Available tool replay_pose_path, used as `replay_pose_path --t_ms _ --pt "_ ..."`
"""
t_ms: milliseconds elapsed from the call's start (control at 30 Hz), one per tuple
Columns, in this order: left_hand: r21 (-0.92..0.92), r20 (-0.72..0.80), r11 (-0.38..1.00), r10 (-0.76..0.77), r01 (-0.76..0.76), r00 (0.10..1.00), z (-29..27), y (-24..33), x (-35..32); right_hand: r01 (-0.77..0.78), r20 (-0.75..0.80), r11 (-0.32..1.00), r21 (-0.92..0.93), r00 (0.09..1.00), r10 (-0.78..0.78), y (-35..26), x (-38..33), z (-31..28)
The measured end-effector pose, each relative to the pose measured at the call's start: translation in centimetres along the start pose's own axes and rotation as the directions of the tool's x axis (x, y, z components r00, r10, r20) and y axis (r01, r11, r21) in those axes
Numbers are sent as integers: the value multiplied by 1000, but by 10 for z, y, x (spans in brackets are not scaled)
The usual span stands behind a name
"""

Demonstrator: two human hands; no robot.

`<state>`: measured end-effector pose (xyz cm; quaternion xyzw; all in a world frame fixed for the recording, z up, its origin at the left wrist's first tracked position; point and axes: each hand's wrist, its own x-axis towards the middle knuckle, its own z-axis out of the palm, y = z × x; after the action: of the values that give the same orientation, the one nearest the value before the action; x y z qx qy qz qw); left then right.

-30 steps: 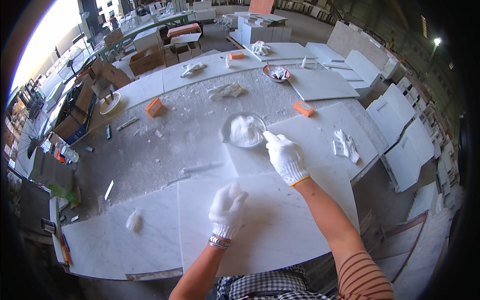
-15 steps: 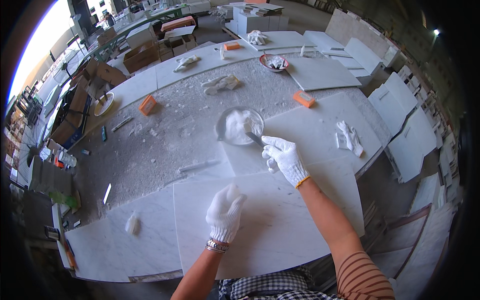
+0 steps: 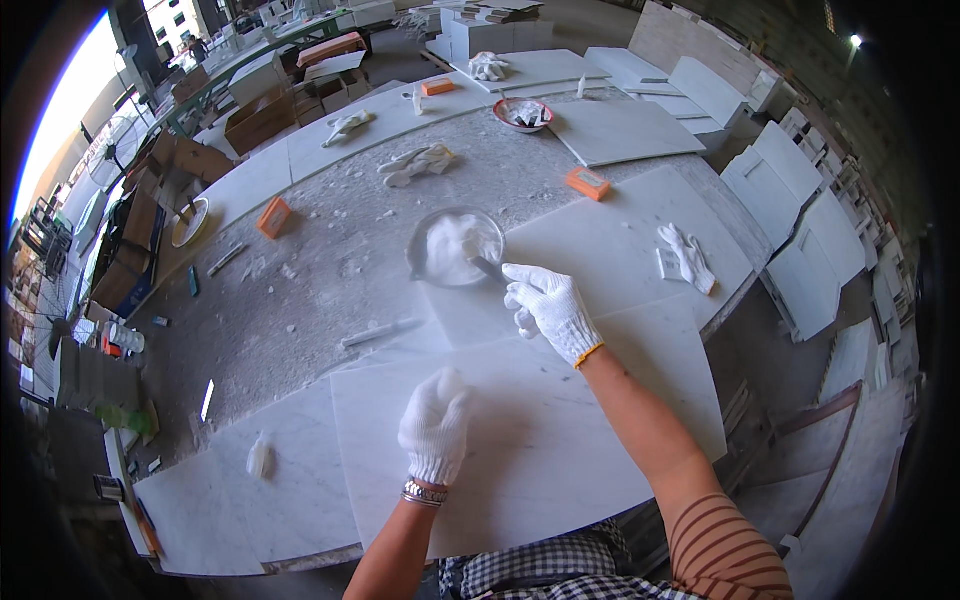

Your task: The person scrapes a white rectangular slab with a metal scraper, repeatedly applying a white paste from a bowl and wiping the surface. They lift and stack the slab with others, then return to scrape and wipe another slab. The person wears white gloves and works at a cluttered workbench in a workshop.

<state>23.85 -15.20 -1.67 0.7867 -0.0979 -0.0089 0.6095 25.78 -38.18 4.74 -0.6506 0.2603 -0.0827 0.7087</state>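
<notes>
My right hand (image 3: 552, 312), in a white knit glove, is closed round a putty knife (image 3: 487, 267). The knife's dark blade reaches into a round bowl (image 3: 414, 262) of white powder (image 3: 455, 246). Over the front white marble slab (image 3: 560, 430) is my left hand (image 3: 436, 425), gloved too, its fingers curled together. Whether anything is inside those fingers is hidden. The bowl stands beyond both hands, beside the edge of another pale slab (image 3: 620, 240).
Orange boxes (image 3: 588, 183), spare white gloves (image 3: 688, 258) and a red-rimmed bowl (image 3: 523, 115) with tools lie about the dusty table (image 3: 300, 300). A small clear plastic item (image 3: 260, 458) rests at front left. Stacked slabs (image 3: 790, 180) stand off to the right.
The whole view has shifted slightly, so the table's things sit farther left. Both hands keep nearly the same places over the slabs, and the knife blade stays in the bowl.
</notes>
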Motion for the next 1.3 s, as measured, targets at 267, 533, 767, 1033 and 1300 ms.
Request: replay_pose_path --t_ms 267,533,767,1033,1300 --pt "-39 -11 999 -7 7 1000 2 4 1 2 -20 999 34 1000 -2 4 -26 -14" --pt "-106 18 987 -116 117 993 4 2 7 57 -97 997 44 994 -53 16 -103 -53" --pt "-215 95 954 -190 207 977 -3 21 -15 109 -267 994 -16 957 -110 44 -200 -118" --pt "-100 404 985 -87 139 910 -13 28 -100 -15 -444 997 -71 896 -18 76 -299 -163" --pt "87 494 996 -40 -4 869 -14 32 -137 -85 -430 996 -30 901 64 86 -321 -153"
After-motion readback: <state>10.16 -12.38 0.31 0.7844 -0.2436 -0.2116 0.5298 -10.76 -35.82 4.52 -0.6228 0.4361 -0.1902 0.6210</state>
